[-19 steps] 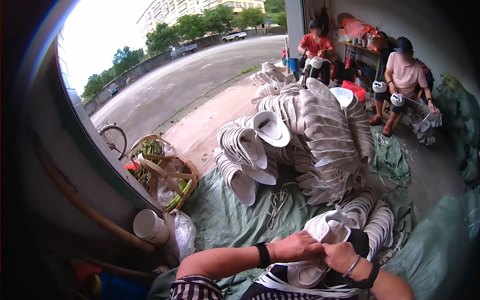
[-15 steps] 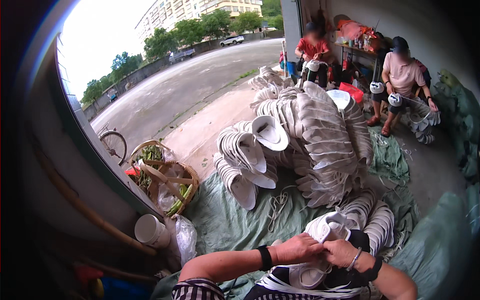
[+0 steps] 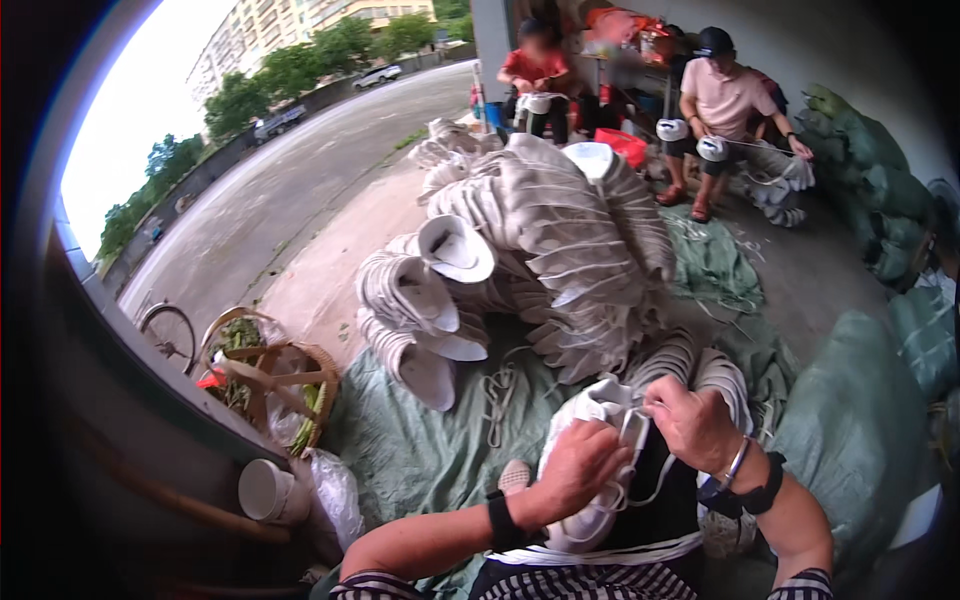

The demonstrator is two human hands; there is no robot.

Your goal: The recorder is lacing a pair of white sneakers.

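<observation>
A white shoe upper (image 3: pixel 580 528) lies tilted over my lap, its toe pointing toward me. My left hand (image 3: pixel 578 472) is closed at the upper's opening, its fingers curled over the edge. Across from it my right hand (image 3: pixel 692 425) is raised a little, thumb and fingers pinched on a thin white shoelace (image 3: pixel 655 487). That lace hangs in a loose loop beside the upper. More white laces (image 3: pixel 640 549) lie in a band across my lap. Just beyond my hands, rows of nested shoe uppers (image 3: pixel 722 378) stand on the green sheet.
A large pile of stacked shoe uppers (image 3: pixel 570 225) rises ahead on a green sheet (image 3: pixel 400 470). To the left are a wicker basket (image 3: pixel 325 380) and a white bucket (image 3: pixel 270 492). Green sacks (image 3: pixel 840 400) line the right. Two people (image 3: pixel 725 95) sit at the back, handling uppers.
My hands, close together before, have moved apart, the right one up and away with the lace. My view has turned to the right.
</observation>
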